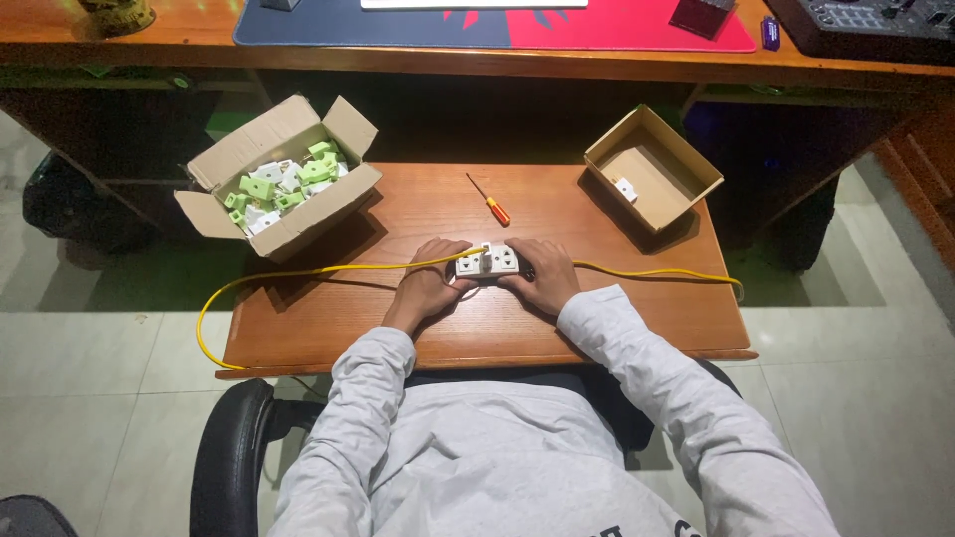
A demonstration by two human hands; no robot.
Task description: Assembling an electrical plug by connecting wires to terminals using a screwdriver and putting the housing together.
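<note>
I see a small wooden table (617, 328) on tiled floor. A parts box (284, 179) sits at its left rear corner. Near the front edge, my left hand (430, 283) and right hand (542, 276) clasp the white socket (487, 261) on its yellow cable (298, 273); it looks light and rigid, best held by its ends.

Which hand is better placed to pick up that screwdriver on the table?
Probably the right hand. The screwdriver lies just beyond the white sockets both hands hold, its orange handle angled toward the right side; the left hand sits slightly farther away.
</note>
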